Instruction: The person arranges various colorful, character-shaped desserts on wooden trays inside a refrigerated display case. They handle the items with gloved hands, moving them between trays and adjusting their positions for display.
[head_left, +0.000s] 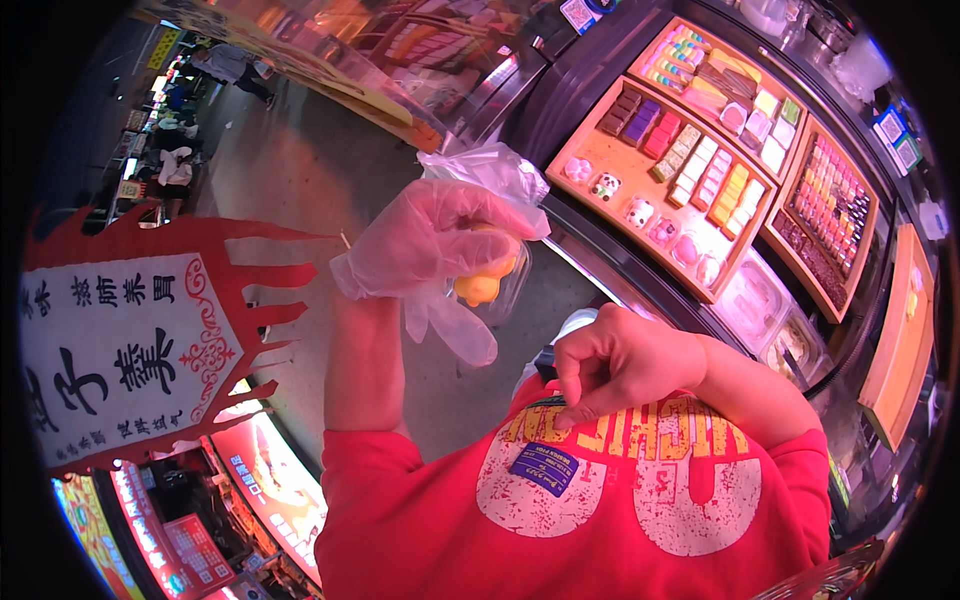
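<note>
My left hand (442, 240), in a loose clear plastic glove, grips a small clear plastic box (514, 292). Inside the box is a rounded yellow sweet (478, 289), partly hidden by my fingers. One empty glove finger droops below. Crinkled clear plastic (499, 169) shows just beyond that hand; whether I hold it cannot be told. My bare right hand (619, 364) is in front of my red printed T-shirt (450, 517), its fingers curled and its thumb and forefinger tips close together. Nothing shows in it.
To the right, a counter carries a wooden tray of colourful sweets (600, 142), another of striped sweets (637, 71), a tray of small glossy pieces (836, 202) and clear tubs (754, 289). A red-edged banner (135, 352) bears writing at left. A person (225, 64) walks farther off.
</note>
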